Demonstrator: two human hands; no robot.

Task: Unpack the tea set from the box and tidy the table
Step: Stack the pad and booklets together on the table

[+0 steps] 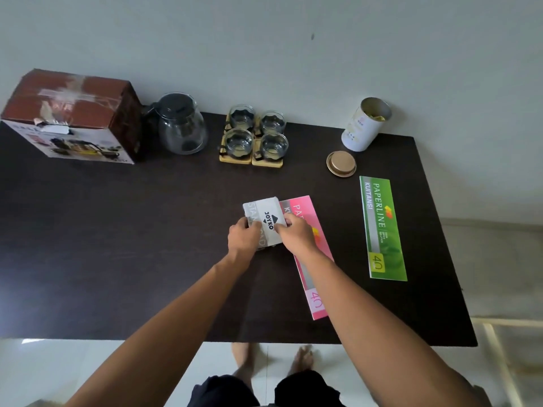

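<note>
Head view looked down on a dark surface [117, 230] set against a pale wall. Both hands met near its middle on a small white box [264, 220] printed JOYKO: the left hand [244, 237] gripped its near left edge, and the right hand [296, 235] pinched its right side with curled fingers. The white box lay partly over the far end of a pink receipt book [308, 259], which ran toward the near edge under the right forearm. A green receipt book [382, 227] lay well apart to the right, roughly parallel to the pink one.

Along the far edge, the tea set was out of its packaging. A cardboard box [70, 116] with torn tape on top stood at the far left. Just beside it stood a glass teapot [180, 124] with a dark lid. Four glass cups [257, 132] sat close together in a square on wooden coasters [251, 160]. Farther right, an open white tin [365, 123] stood near the corner, its gold lid [340, 163] lying flat just in front.
</note>
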